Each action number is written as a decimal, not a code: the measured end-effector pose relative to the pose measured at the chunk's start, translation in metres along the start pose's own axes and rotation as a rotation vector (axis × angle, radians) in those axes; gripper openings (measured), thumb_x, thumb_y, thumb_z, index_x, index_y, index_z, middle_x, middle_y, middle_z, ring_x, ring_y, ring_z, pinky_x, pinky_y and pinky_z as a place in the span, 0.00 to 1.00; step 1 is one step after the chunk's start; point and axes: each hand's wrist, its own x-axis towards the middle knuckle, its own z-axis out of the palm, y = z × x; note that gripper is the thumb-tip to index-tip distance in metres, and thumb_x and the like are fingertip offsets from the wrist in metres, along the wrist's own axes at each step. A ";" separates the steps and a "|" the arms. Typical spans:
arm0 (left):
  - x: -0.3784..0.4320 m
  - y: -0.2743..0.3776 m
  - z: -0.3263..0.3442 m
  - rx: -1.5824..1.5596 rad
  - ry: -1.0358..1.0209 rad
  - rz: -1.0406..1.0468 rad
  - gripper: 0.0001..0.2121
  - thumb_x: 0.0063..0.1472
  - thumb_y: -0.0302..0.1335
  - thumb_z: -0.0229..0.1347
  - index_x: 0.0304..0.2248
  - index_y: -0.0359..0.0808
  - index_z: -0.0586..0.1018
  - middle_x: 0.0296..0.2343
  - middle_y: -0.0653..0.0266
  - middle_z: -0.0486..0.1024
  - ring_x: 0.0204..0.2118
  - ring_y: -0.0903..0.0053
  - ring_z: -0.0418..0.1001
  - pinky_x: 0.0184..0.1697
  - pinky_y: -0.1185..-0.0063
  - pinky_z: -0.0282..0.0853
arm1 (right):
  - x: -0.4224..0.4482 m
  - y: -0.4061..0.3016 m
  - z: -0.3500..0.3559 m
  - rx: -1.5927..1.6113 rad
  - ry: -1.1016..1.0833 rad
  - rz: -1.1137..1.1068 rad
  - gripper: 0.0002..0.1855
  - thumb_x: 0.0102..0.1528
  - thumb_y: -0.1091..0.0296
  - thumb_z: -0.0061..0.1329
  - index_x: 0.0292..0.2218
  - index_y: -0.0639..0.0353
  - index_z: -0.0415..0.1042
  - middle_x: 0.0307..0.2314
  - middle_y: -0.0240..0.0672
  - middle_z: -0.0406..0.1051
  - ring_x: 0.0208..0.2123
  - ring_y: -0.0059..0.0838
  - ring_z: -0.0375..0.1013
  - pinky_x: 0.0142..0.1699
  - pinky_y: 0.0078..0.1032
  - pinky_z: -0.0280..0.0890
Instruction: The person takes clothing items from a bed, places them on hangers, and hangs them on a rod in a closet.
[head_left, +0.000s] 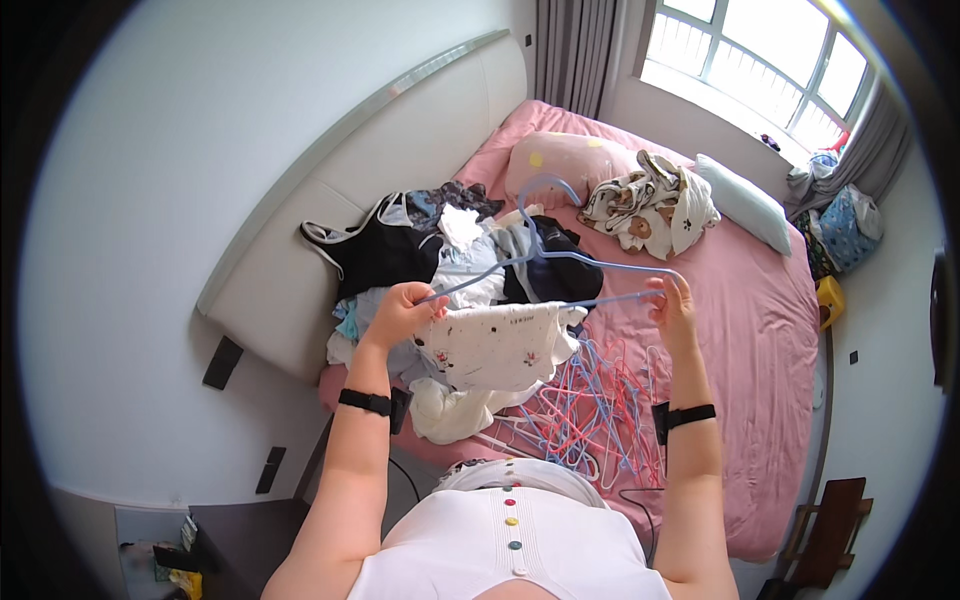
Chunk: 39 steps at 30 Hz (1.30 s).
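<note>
A blue clothes hanger (534, 251) is held up in front of me, its hook pointing away. My left hand (405, 313) grips the hanger's left end together with the edge of a white printed garment (491, 349). That garment is draped over the hanger's lower bar and covers its left part. At the other end, my right hand (675, 311) has its fingers on the hanger's right corner. Below my hands, a tangled heap of blue, pink and white hangers (592, 412) lies on the pink bed sheet (750, 360).
Piled clothes lie beyond the garment, among them a black strappy top (386, 255). A bear-print cloth (656, 206), a pink pillow (559, 161) and a pale blue pillow (742, 202) are farther back. A padded headboard (360, 165) borders the bed's left side.
</note>
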 end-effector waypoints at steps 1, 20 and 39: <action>-0.007 -0.006 0.005 -0.055 0.024 0.042 0.12 0.53 0.33 0.58 0.21 0.32 0.76 0.19 0.74 0.72 0.23 0.92 0.63 0.26 0.88 0.59 | 0.003 0.013 0.007 0.158 0.141 0.009 0.16 0.54 0.60 0.47 0.43 0.56 0.63 0.32 0.32 0.70 0.30 0.19 0.73 0.24 0.13 0.64; -0.156 -0.066 -0.051 -0.173 0.549 -0.162 0.08 0.59 0.28 0.51 0.28 0.31 0.71 0.27 0.64 0.73 0.35 0.81 0.72 0.37 0.85 0.65 | -0.028 0.299 0.118 -0.555 -0.131 0.851 0.11 0.48 0.64 0.49 0.33 0.61 0.74 0.20 0.27 0.67 0.21 0.18 0.64 0.23 0.19 0.59; -0.099 -0.084 -0.101 -0.184 0.522 -0.037 0.12 0.61 0.28 0.48 0.21 0.31 0.70 0.20 0.65 0.71 0.24 0.85 0.71 0.26 0.88 0.62 | 0.064 0.228 0.143 0.674 -0.105 0.694 0.11 0.48 0.65 0.48 0.34 0.59 0.66 0.32 0.35 0.68 0.33 0.34 0.69 0.40 0.36 0.66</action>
